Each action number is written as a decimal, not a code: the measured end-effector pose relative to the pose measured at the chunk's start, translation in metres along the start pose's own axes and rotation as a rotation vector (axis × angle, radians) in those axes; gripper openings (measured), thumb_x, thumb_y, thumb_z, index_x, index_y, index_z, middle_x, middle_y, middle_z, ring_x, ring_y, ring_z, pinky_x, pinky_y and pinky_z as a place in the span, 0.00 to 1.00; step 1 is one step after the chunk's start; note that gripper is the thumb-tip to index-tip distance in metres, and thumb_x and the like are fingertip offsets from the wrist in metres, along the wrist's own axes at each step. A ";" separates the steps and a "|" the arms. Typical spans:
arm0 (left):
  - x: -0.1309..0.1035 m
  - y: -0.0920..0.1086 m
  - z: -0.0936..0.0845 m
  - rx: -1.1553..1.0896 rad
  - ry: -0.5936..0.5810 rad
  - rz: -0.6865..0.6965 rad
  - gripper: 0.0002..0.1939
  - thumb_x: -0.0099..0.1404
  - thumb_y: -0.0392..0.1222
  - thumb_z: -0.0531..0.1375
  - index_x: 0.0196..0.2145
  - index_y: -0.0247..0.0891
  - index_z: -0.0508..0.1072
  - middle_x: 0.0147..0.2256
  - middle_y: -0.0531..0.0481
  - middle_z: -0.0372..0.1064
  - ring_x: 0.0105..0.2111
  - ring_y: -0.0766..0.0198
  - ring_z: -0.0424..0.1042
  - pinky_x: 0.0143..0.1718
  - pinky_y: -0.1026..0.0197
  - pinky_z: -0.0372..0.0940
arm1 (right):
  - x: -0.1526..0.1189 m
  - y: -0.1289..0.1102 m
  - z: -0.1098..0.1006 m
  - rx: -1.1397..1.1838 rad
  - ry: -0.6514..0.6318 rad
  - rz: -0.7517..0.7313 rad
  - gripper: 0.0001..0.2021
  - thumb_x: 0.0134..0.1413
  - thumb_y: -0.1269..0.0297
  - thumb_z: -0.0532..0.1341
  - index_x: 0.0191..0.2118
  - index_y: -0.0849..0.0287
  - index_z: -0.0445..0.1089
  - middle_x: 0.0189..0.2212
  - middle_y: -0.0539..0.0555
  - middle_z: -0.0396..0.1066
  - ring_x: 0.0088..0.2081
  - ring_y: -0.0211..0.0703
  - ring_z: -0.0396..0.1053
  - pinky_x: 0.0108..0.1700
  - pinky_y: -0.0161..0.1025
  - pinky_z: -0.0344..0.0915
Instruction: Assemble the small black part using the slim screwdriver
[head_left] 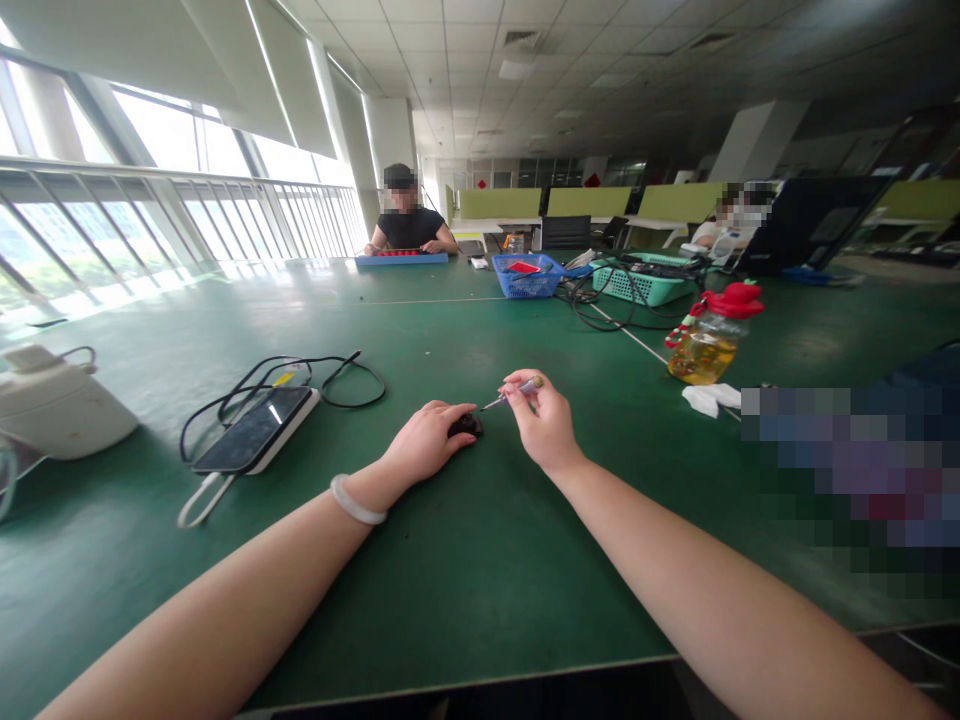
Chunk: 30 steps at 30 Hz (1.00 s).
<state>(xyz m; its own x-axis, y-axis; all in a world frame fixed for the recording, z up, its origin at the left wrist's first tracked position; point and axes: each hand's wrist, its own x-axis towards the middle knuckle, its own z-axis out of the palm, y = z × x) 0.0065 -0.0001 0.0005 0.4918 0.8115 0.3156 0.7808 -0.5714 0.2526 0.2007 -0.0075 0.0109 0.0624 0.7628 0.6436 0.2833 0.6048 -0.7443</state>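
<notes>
Screwdriver (532, 384) beside small black object (466, 426) on green table (450, 560)

Surface and room: at left, a pale railing (150, 195) runs before windows (180, 130) under lowered blinds (217, 70). The table is smooth and slightly glossy, with pale seams (634, 340) crossing its far half. Beyond it are green partitions (499, 204), a dark chair (566, 232) and a panelled ceiling (480, 60), dimmer towards the right.

Items, left to right: a white appliance (60, 405) stands at the table's left edge. Near it lies a phone-like device (255, 430), a black cable (358, 405) coiled beside and behind it. At the far side, a person in a cap (409, 225) sits behind a blue tray (403, 260). At mid-table, the left hand (427, 440) grips the small black object between thumb and fingers, covering part of it. The right hand (544, 420) pinches the screwdriver, its tip pointing left towards the object; contact cannot be determined. Farther back, a blue basket (525, 280) stands near a green basket (649, 292); black wires (660, 266) spill between them. A red-lidded bottle (701, 355) holds amber liquid, white tissue (705, 400) just beside. A dark screen (814, 220) stands behind. Pixelation conceals items at the right edge.
</notes>
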 end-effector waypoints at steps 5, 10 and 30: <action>-0.002 0.000 -0.003 0.018 0.042 -0.043 0.23 0.61 0.50 0.59 0.53 0.43 0.68 0.45 0.46 0.73 0.48 0.52 0.67 0.51 0.51 0.63 | -0.001 0.000 0.000 0.022 -0.004 0.011 0.07 0.57 0.59 0.57 0.38 0.57 0.67 0.36 0.55 0.74 0.39 0.44 0.74 0.45 0.43 0.70; -0.002 0.000 -0.005 0.019 0.050 -0.050 0.18 0.61 0.46 0.58 0.50 0.43 0.71 0.42 0.47 0.74 0.45 0.53 0.68 0.48 0.51 0.64 | -0.002 -0.001 -0.001 0.075 -0.031 0.017 0.08 0.58 0.60 0.57 0.41 0.56 0.65 0.36 0.55 0.74 0.38 0.43 0.74 0.44 0.42 0.71; -0.002 0.000 -0.005 0.016 0.044 -0.068 0.18 0.63 0.45 0.56 0.50 0.42 0.70 0.42 0.47 0.74 0.45 0.53 0.68 0.48 0.52 0.64 | -0.003 0.000 0.003 0.181 -0.115 0.026 0.12 0.58 0.59 0.58 0.46 0.56 0.62 0.36 0.55 0.73 0.41 0.44 0.74 0.48 0.46 0.70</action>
<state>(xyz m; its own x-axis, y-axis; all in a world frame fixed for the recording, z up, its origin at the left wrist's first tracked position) 0.0040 -0.0023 0.0044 0.4206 0.8418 0.3383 0.8178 -0.5132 0.2604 0.1976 -0.0091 0.0084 -0.0457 0.7932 0.6072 0.1057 0.6083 -0.7867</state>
